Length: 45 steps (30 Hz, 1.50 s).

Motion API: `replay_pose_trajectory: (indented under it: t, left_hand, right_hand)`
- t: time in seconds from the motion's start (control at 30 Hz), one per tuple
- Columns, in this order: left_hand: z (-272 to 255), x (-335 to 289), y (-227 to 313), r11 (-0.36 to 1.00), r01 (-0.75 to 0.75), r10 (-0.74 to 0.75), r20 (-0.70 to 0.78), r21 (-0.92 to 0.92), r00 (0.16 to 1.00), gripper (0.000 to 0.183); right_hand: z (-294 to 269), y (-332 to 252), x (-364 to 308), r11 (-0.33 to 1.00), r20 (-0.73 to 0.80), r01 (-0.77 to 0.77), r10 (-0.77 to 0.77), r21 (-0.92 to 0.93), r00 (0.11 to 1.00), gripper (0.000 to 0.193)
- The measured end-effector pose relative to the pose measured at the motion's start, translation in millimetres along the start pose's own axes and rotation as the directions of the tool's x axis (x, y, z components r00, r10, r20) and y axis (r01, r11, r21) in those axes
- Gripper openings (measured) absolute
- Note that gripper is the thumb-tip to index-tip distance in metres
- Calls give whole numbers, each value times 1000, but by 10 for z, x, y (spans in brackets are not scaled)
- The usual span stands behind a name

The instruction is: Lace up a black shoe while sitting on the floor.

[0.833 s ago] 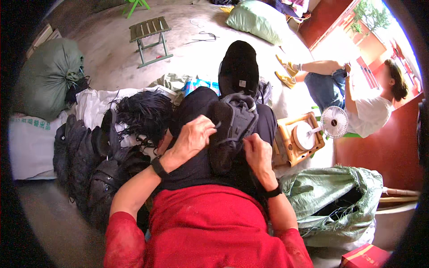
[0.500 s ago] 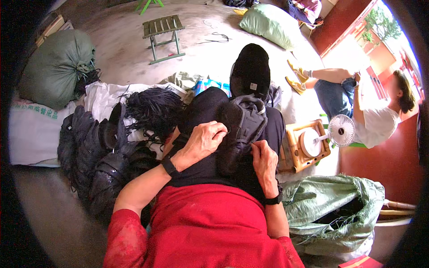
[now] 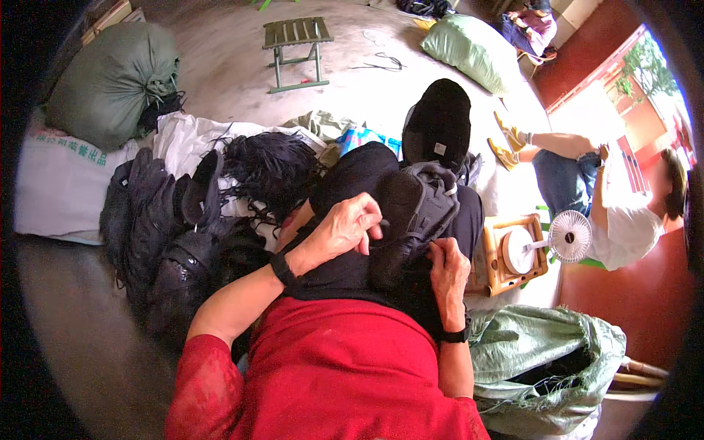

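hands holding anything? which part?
Both hold the black backpack on the lap: left hand on its upper left side, right hand pinching its lower right edge.

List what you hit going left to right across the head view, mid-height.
White sack → pile of black bags → left hand → dark bag on the lap → right hand → small white fan → seated person.

Open concrete floor (image 3: 220, 81) across the upper middle of the frame, broken only by a green stool (image 3: 297, 40). Blocked at left by piled black shoes (image 3: 158, 235), at lower right by a green sack (image 3: 543, 363), at right by a small fan (image 3: 568, 236).
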<state>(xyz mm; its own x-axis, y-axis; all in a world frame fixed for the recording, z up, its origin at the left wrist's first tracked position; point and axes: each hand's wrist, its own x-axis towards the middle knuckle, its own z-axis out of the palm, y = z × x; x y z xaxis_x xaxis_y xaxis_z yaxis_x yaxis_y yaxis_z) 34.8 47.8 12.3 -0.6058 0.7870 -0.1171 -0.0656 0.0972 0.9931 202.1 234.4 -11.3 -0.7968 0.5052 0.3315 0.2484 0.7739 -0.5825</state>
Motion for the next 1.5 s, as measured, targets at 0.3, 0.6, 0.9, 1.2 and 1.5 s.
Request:
replay_pose_trajectory:
  t: [0.3,0.6,0.9,1.2,1.5]
  left_hand:
    - [3,82,-15,988,-53,64,69,-147,996,23]
    - [159,124,-21,824,-332,385,-22,459,923,13]
    - [216,139,-66,703,-329,459,-48,631,887,12]
    - [470,170,-17,363,-373,611,84,854,787,8]
    - [149,260,293,-280,-618,567,646,735,511,11]
  right_hand:
    - [-1,21,2,1000,-1,-16,16,-12,1000,9]
    - [2,38,-1,1000,-12,-4,4,-28,1000,9]
    - [0,15,-3,999,-11,-46,46,-6,999,10]
    - [18,22,5,998,-63,55,-57,-32,996,9]
    - [-255,-87,266,808,16,441,-473,-392,881,29]
